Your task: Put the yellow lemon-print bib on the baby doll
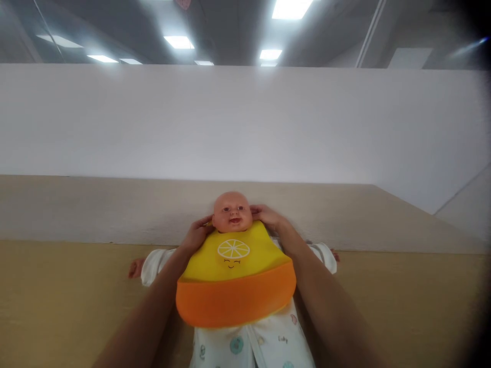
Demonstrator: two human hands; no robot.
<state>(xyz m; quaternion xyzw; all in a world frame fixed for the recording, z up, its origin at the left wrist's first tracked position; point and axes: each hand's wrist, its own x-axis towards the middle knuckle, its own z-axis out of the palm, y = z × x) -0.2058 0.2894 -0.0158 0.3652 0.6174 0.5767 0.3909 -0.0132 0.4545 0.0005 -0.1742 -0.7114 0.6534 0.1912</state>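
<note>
A baby doll (232,208) lies face up in white printed clothes, arms spread to both sides. Over its chest is a yellow bib (233,255) with a lemon-slice print and an orange pocket along the bottom. At the left side of the doll's neck, my left hand (197,234) has its fingers bent around the bib's upper edge; the fingertips are hidden behind the neck. On the other side, my right hand (267,216) touches the bib's upper corner beside the doll's cheek, its fingers close together and partly hidden.
The doll rests on a light wooden surface (76,296). Behind its head runs a paler strip (115,209), then a white wall or panel (230,122). Ceiling lights show above the panel.
</note>
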